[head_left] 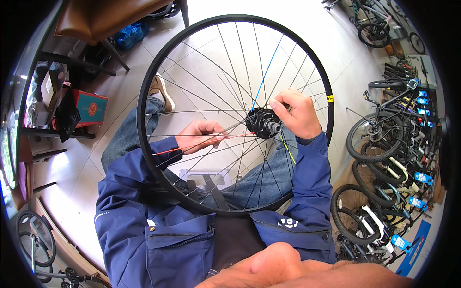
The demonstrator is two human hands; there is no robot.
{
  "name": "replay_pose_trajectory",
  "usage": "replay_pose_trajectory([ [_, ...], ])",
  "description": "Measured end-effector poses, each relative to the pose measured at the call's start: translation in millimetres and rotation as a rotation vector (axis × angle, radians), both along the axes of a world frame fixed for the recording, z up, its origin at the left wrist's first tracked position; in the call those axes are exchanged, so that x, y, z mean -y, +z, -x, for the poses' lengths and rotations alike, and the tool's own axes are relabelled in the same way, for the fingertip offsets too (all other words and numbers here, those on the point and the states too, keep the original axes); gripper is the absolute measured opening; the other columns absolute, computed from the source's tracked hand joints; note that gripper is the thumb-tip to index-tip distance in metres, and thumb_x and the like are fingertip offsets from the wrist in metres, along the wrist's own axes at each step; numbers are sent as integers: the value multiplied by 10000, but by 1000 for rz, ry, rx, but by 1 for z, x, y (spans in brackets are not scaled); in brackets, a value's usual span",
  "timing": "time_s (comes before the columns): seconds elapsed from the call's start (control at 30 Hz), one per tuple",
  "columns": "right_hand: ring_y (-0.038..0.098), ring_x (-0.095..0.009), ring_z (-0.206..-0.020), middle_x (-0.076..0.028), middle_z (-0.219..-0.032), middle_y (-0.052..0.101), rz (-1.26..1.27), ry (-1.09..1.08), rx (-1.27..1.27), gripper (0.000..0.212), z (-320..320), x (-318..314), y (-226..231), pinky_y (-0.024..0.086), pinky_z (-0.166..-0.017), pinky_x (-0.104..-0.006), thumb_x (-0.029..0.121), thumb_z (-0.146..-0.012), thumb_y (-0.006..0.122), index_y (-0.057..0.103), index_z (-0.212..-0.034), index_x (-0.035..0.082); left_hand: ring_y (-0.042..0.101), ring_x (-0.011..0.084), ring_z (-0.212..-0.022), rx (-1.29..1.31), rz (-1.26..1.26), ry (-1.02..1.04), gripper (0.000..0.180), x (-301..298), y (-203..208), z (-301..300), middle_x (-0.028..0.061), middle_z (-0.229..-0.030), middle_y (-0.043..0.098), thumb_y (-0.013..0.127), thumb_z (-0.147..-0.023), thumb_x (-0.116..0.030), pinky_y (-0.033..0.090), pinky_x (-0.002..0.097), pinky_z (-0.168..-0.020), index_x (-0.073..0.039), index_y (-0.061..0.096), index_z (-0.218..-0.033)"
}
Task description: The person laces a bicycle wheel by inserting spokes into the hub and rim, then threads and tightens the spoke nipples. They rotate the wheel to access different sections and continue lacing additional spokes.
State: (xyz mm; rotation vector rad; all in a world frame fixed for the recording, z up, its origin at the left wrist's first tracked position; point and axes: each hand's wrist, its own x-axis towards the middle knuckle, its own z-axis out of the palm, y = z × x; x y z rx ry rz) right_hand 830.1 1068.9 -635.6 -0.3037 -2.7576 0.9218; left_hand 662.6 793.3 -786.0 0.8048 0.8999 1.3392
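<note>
A bicycle wheel with a black rim point(142, 105) rests across my lap, its black hub point(260, 123) right of the wheel's centre. Most spokes are dark. One is blue point(268, 72), one yellow-green point(287, 149) and one red point(168, 151). My left hand point(200, 137) is closed at the wheel's left side, with thumb and fingertips pinching the red spoke. Over the hub's upper right, my right hand point(298, 115) has its thumb and forefinger pressed together. Whatever lies between those fingertips is too small to make out.
Bicycles point(377, 137) stand in a row along the right side. A white plastic stool point(218, 178) shows through the lower spokes. At left are a brown chair point(103, 21), a blue bag point(130, 36) and a teal and red box point(91, 108). Another bicycle point(36, 240) is at lower left.
</note>
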Motion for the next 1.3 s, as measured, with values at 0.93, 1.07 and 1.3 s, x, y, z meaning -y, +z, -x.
replay_pose_trajectory([
  [0.93,667,-256,-670,-136,-728,683,61,-106,-67,265,-8,-10,-14,514,-641,-383,242,-1003,753,763,-888,4,669,124,-771,-188,209,86,321,113,9,28,70,-867,759,675,-1118,-209,533,292,-702,31,773,-1308],
  [1.07,652,-252,-646,-139,-734,677,82,-85,-63,289,-10,-11,-15,507,-628,-377,260,-1013,752,736,-871,10,655,137,-780,-86,199,34,333,118,-2,25,75,-849,746,698,-1102,-217,499,310,-696,36,777,-1303],
  [1.3,648,-278,-637,-135,-723,673,53,-73,-82,329,-9,-12,-16,507,-619,-388,311,-1021,748,714,-850,31,632,195,-873,26,-19,-9,371,116,-9,25,113,-957,668,685,-1086,-215,509,363,-800,63,738,-1326],
])
